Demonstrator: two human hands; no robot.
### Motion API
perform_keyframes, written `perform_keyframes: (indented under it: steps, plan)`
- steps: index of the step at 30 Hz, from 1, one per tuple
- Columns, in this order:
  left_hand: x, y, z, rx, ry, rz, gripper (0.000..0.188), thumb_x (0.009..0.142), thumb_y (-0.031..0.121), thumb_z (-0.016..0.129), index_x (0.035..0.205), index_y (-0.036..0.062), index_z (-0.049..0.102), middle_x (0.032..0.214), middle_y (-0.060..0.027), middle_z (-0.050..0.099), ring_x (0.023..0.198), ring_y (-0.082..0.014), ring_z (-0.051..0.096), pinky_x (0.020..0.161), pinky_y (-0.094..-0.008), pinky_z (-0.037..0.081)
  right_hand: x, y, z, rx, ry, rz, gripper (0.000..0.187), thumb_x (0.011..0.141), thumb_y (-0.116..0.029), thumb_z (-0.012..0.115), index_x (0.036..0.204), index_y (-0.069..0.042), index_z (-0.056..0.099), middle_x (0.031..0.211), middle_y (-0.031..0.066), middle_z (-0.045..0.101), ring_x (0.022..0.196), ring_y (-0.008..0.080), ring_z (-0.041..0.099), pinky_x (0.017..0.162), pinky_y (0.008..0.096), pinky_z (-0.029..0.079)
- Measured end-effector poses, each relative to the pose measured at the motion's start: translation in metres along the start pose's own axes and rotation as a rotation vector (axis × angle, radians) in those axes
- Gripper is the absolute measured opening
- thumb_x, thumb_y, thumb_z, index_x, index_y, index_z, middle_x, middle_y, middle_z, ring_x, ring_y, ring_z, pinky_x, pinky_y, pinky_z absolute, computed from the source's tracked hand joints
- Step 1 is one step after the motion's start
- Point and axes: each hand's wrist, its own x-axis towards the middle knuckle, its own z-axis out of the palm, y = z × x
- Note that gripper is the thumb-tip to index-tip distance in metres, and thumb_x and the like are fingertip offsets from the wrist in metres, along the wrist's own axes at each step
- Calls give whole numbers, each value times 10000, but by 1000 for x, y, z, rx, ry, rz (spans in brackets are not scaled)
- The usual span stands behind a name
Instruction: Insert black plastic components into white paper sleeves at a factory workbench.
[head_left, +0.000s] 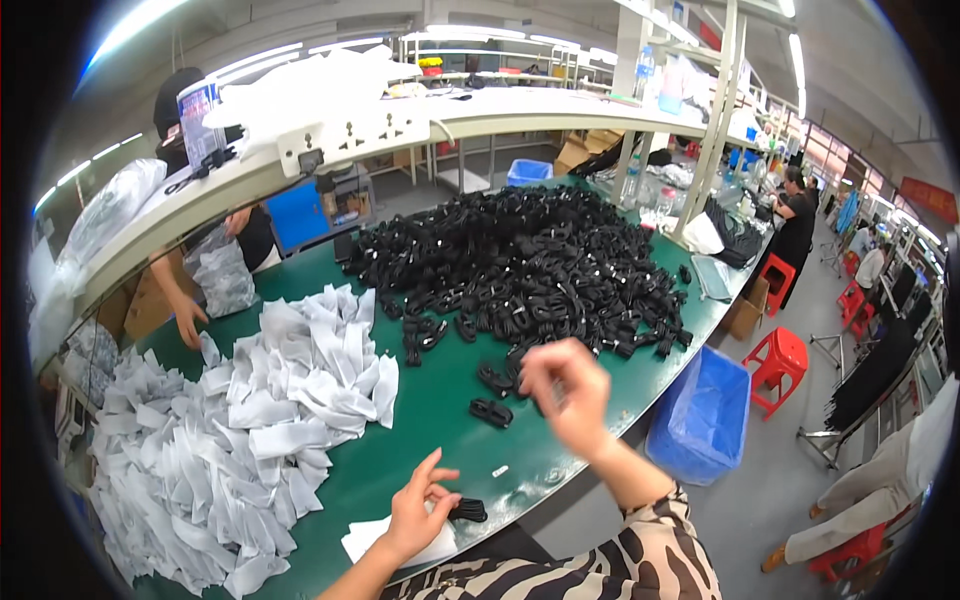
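My left hand (418,512) is low over the near edge of the green table, fingers spread. By its thumb is a small coiled black cable (468,510); I cannot tell whether they touch or just overlap in view. Under that hand lies a short stack of white sheets (432,550). My right hand (572,395) is raised near the front of a big heap of coiled black cables (540,270). Its curled fingers are smeared by motion, and dark cable shows around them. A single coiled cable (491,412) lies just left of it.
White pouches (250,430) are heaped on the table's left. Across it, another person's hand (187,318) reaches toward them. A shelf with a power strip (352,140) spans the back. A blue lined bin (700,415) and red stools (776,368) stand at the right.
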Motion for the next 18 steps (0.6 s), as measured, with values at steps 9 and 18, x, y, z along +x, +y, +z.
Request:
perform_keyframes:
  steps: [9,18]
  plan:
    - [-20,-34,-18,9,37,-159,413,869,-73,642,1277,-57,578,1024,-150,726,797,-159,724,721,-263,575,348,28,-102,-645,723,-658,184,889,-11,665,1069,-37,636,887,85,692,771,159,674,726,288,531]
    - [-52,-43,-33,54,171,-297,355,870,-64,644,1224,-58,615,954,-133,732,771,-147,711,718,-259,567,292,122,-62,-906,378,-428,465,830,56,600,1288,-3,547,1175,234,594,1070,412,612,922,454,507]
